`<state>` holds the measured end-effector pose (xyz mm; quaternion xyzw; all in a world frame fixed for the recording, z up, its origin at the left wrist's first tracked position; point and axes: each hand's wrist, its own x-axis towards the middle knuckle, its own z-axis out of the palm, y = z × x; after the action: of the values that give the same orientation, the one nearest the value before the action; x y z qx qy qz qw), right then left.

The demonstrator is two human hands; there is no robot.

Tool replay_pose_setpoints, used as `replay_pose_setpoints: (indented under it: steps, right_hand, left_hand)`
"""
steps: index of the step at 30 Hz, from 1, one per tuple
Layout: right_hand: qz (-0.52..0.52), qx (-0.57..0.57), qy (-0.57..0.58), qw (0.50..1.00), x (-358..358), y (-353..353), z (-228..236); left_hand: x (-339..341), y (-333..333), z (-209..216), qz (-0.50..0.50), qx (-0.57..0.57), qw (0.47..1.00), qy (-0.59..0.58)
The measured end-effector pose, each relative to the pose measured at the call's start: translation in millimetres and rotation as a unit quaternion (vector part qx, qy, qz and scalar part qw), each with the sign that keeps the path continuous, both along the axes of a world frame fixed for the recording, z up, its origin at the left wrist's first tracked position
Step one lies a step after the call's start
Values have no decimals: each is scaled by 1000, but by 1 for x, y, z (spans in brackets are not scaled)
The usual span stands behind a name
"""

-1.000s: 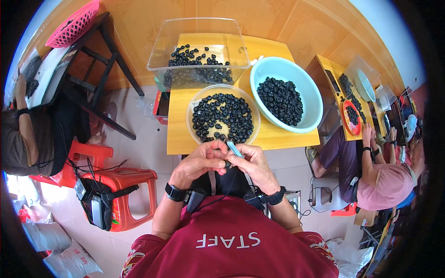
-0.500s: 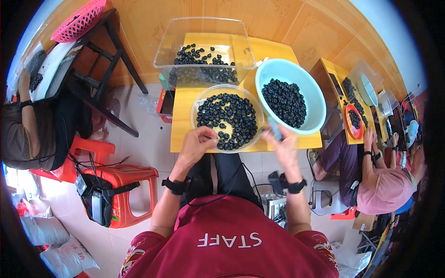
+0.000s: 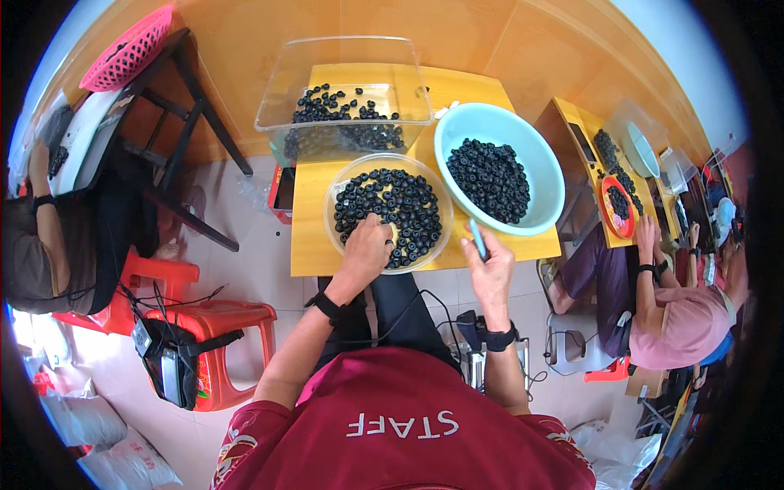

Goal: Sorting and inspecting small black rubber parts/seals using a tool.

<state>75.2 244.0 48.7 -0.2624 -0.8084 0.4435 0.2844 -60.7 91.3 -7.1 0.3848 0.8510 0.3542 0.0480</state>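
Note:
My left hand (image 3: 365, 255) reaches into a round clear tub (image 3: 331, 224) on the yellow table. Its fingers curl down among small black ring-shaped pieces (image 3: 394, 196); the fingertips are partly hidden, so what they pinch cannot be made out. My right hand (image 3: 491, 269) is closed around a slim light-blue tool (image 3: 477, 238), which points up and away beside the tub; its working end is too small to identify. Behind and right of that hand stands a pale turquoise basin (image 3: 545, 211) with a heap of similar black pieces (image 3: 490, 180).
A clear rectangular bin (image 3: 343, 132) with more black pieces stands at the table's back left. Red stools (image 3: 233, 327) and a dark stand (image 3: 189, 90) are to the left. At a right-hand table (image 3: 641, 204), another person (image 3: 674, 327) works beside a red bowl (image 3: 607, 214).
My left hand has moved from the tub's near rim in among the pieces. The right hand, blurred before, now holds the blue tool slightly lower and nearer me. The view has shifted slightly.

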Motion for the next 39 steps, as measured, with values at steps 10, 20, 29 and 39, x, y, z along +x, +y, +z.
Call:
replay_pose_setpoints:
  steps: [10, 20, 29, 39]
  right_hand:
    - [40, -46, -9, 998, 9, -18, -19]
    - [189, -56, 32, 980, 3, -39, -5]
    - [223, 97, 30, 970, -8, -51, 11]
    - [218, 145, -3, 965, -8, -52, 14]
  left_hand:
    - [-4, -1, -7, -33, 162, 980, -108]
    - [14, -32, 30, -67, 419, 637, -644]
    - [15, -35, 16, -109, 451, 608, -645]
    - [16, -38, 18, -106, 456, 596, -653]
